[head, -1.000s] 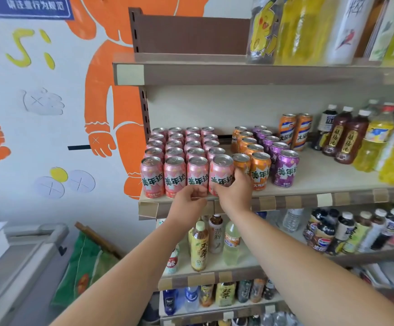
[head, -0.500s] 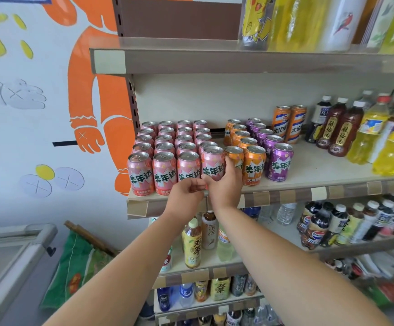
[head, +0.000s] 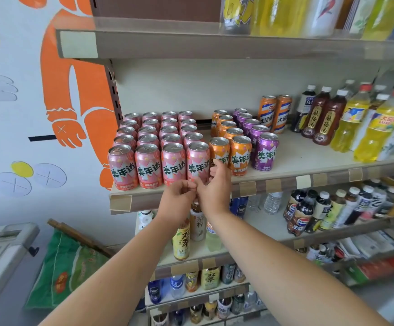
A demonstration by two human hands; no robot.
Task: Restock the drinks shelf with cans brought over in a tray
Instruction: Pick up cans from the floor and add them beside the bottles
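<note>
Several rows of pink cans (head: 149, 165) fill the left end of the drinks shelf (head: 273, 184). To their right stand orange cans (head: 239, 155) and purple cans (head: 264, 152). My right hand (head: 214, 184) hovers at the shelf's front edge, fingers apart, just in front of the rightmost pink can (head: 198, 161) and the first orange can. It holds nothing. My left hand (head: 179, 194) is below the shelf lip with fingers curled shut and empty. No tray is in view.
Two tall orange cans (head: 274, 114) and several bottles (head: 318, 118) occupy the shelf's right side, with bare shelf board in front. Lower shelves hold more bottles (head: 181, 241). A green bag (head: 69, 269) and a freezer edge (head: 5, 250) lie at lower left.
Both hands have drawn back from the front pink cans toward the shelf edge and let go. The left hand dropped below the lip. The view shifted left and closer.
</note>
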